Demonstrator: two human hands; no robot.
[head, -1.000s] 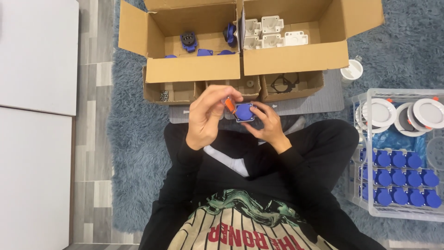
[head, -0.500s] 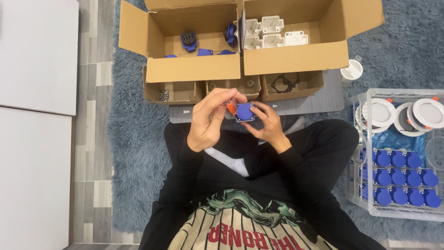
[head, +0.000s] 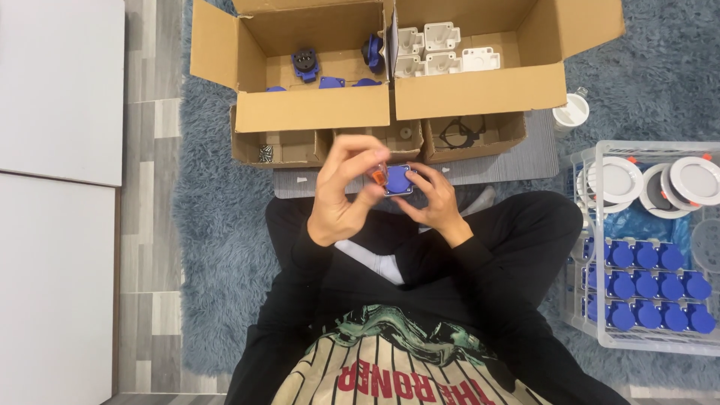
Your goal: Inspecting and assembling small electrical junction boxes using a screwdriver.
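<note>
Nothing has shifted – both hands (head: 386, 191) still pinch the blue square part (head: 397, 180), orange piece (head: 376, 175) half-hidden

Your left hand (head: 341, 196) pinches a small orange piece (head: 377, 175) against the blue square part (head: 397, 180) that your right hand (head: 433, 202) cradles. Your sleeves and trousers are black, your shirt cream with dark pinstripes, red lettering and a teal print. The rug (head: 210, 247) is shaggy grey-blue on grey wood-grain floor (head: 146, 150). Brown cardboard boxes (head: 315, 112) hold blue and black parts (head: 305, 64) and white housings (head: 442, 49). The clear crate (head: 592, 330) at the rug's right edge carries blue caps (head: 645, 285) and white round fittings (head: 694, 180).
</note>
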